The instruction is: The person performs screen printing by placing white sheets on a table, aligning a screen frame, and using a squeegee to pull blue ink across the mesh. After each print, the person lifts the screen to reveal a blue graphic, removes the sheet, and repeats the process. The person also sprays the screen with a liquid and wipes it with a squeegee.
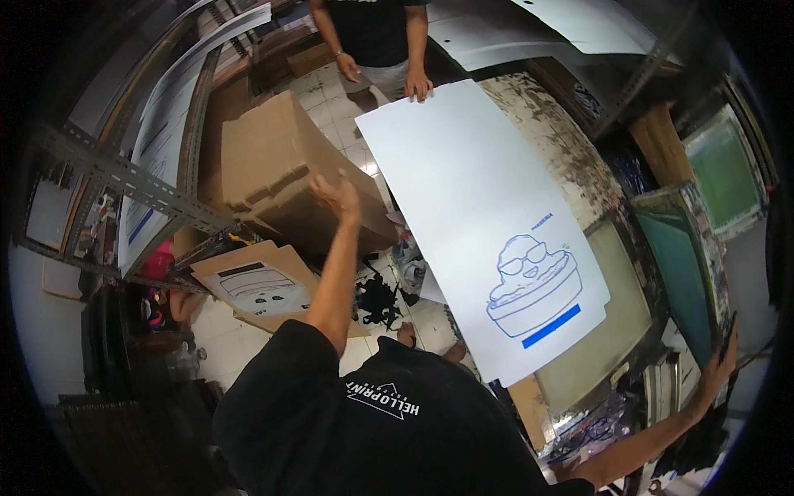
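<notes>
White sheet (480,219) spans the bench, a co-worker's hand (418,86) at its far edge

Nearest me, along the bottom of the frame, is a person's black shirt (331,438), arms wide apart. At lower right, the right hand (721,360) is up beside a teal screen frame (680,260); a slim dark thing shows by its fingers, and I can't tell whether they grip it. The sheet runs from lower centre to top centre, its blue drawing at the near end, overlapping a pale framed screen (616,310). Left of the sheet, the left hand (335,197) has its fingers spread over a cardboard box (277,157); whether they touch it, I can't tell. Below that box leans a printed cardboard piece (265,285). Farthest off, at top centre, stands the co-worker (372,33), fingers on the sheet's edge.
</notes>
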The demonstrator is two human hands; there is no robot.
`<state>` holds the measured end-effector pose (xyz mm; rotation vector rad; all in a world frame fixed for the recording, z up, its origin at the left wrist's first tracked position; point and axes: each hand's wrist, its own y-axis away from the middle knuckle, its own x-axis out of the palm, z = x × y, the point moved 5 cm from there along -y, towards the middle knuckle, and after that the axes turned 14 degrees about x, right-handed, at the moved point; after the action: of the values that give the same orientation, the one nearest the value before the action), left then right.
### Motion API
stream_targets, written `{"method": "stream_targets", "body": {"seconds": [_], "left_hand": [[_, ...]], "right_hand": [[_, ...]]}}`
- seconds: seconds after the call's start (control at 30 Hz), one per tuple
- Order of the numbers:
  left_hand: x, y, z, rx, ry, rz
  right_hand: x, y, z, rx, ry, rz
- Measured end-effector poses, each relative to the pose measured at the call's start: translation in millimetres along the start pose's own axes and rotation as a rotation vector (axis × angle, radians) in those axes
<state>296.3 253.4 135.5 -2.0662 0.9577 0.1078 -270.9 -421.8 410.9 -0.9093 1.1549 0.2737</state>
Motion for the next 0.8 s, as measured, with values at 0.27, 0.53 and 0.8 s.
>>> {"method": "stream_targets", "body": {"seconds": [0.27, 0.53, 0.8], "left_hand": [[53, -95, 86, 0.212, -0.636, 0.766], [68, -85, 74, 0.292, -0.748, 0.692], [90, -96, 52, 0.004, -0.193, 0.624]], "right_hand": [[-3, -11, -1, 0.174, -0.109, 0.067], [3, -19, -57, 0.193, 0.101, 0.049], [3, -29, -71, 0.065, 0.013, 0.039]]}}
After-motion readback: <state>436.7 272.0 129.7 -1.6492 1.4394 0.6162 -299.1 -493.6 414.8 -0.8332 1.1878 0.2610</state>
